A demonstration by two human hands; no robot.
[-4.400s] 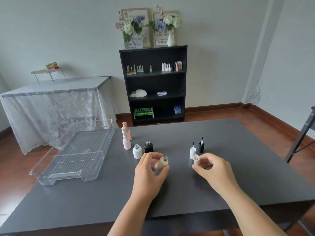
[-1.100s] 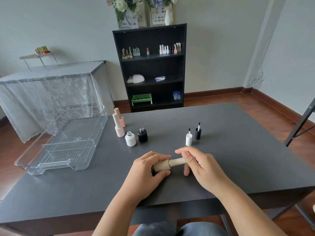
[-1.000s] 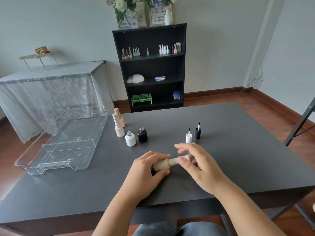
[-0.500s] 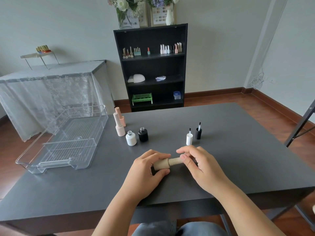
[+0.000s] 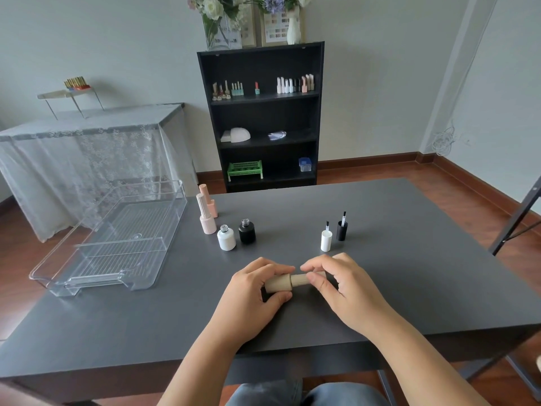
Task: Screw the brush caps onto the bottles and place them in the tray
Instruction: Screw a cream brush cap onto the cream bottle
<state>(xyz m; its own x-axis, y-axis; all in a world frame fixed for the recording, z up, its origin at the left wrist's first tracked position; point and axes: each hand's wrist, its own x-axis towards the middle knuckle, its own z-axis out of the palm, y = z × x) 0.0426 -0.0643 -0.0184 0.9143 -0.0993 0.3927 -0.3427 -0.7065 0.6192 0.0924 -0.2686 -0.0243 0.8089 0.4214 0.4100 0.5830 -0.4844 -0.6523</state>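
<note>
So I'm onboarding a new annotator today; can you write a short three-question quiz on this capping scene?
1. True or false: the tray already holds a bottle.
2. Which hand holds the beige cap? A) left B) right C) neither
3. Fill in: the white bottle and the black bottle stand with ____ necks.

Key: 1. False; the tray shows no bottles, and the two pink bottles stand on the table beside it. 2. B; the right hand pinches the cap while the left hand grips the beige bottle. 3. Open; the white cap and black cap stand apart, brushes up.
</note>
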